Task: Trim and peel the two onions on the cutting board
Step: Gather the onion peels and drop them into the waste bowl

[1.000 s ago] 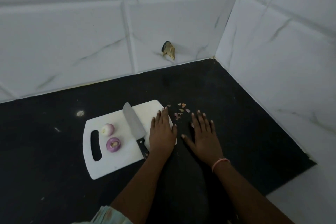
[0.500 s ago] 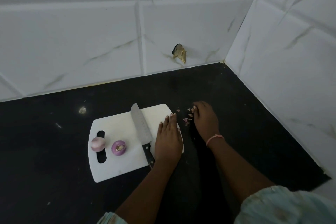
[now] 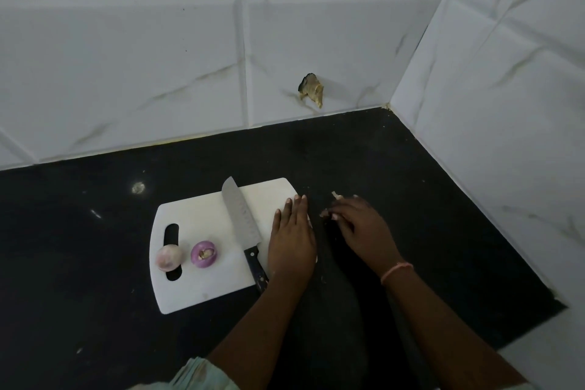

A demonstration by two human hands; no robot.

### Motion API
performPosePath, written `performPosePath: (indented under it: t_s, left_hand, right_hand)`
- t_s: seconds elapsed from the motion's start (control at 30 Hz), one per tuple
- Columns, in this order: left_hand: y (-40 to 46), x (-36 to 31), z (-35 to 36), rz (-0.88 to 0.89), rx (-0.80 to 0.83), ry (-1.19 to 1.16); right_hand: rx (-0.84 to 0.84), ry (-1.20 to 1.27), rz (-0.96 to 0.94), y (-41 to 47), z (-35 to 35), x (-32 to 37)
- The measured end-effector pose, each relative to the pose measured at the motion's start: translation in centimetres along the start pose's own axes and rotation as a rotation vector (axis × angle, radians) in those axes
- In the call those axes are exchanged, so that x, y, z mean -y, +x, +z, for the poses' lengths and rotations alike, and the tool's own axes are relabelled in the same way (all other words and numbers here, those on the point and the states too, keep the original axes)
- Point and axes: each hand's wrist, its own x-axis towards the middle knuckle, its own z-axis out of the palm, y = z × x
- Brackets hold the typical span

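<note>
The left hand [image 3: 292, 244] is laid flat, with straight fingers, on the near right part of the cutting board [image 3: 202, 291], and nothing is held in it. Just to the left of this hand the knife [image 3: 242, 226] is lying on the board, its handle toward the person and its blade pointing away; it is not touched by either hand.

Farther to the left of the left hand the two onions are found. The purple onion [image 3: 204, 254] stands with its cut end up, and the paler onion [image 3: 169, 257] is placed beside it, partly over the handle slot of the board. Both seem trimmed and peeled, as far as can be judged.

The right hand [image 3: 357, 220] is on the black bench [image 3: 443, 231], just to the right of the left hand. Its fingers are curled, and small pale bits of peel [image 3: 336, 196] are seen at the fingertips; it appears that scraps are gathered, but whether they are really pinched cannot be told.

The step in hand is judged to be the clearing of peel from the bench, near the end of the task. For the next move, the scraps must be collected in the right hand and carried away, while the board is kept steady.
</note>
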Motion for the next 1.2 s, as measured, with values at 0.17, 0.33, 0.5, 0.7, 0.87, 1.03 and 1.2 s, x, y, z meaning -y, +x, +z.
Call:
performPosePath:
  t_s: [0.17, 0.33, 0.5, 0.7, 0.87, 1.03, 1.2]
  left_hand:
    - [0.0, 0.1, 0.1, -0.005, 0.006, 0.010]
    - [0.1, 0.0, 0.1, 0.002, 0.013, 0.022]
    - [0.0, 0.0, 0.0, 0.010, 0.026, 0.055]
    - [0.1, 0.2, 0.3, 0.014, 0.032, 0.064]
    - [0.0, 0.1, -0.1, 0.022, 0.065, 0.091]
    - [0.1, -0.3, -0.5, -0.001, 0.081, 0.093]
    - [0.0, -0.4, -0.5, -0.009, 0.062, 0.076]
  right_hand:
    - [-0.235, 0.178, 0.559, -2.6, 0.0, 0.1]
    - [0.014, -0.108, 0.526, -2.8, 3.8, 2.2]
    - [0.065, -0.186, 0.447, -0.3, 4.5, 2.5]
    - [0.247, -0.142, 0.145, 0.3, 4.0, 1.6]
    - [0.330, -0.082, 0.070, -0.4, 2.0, 2.3]
    - [0.230, -0.059, 0.122, -2.2, 0.6, 2.1]
    - [0.113, -0.135, 0.156, -4.5, 0.3, 2.0]
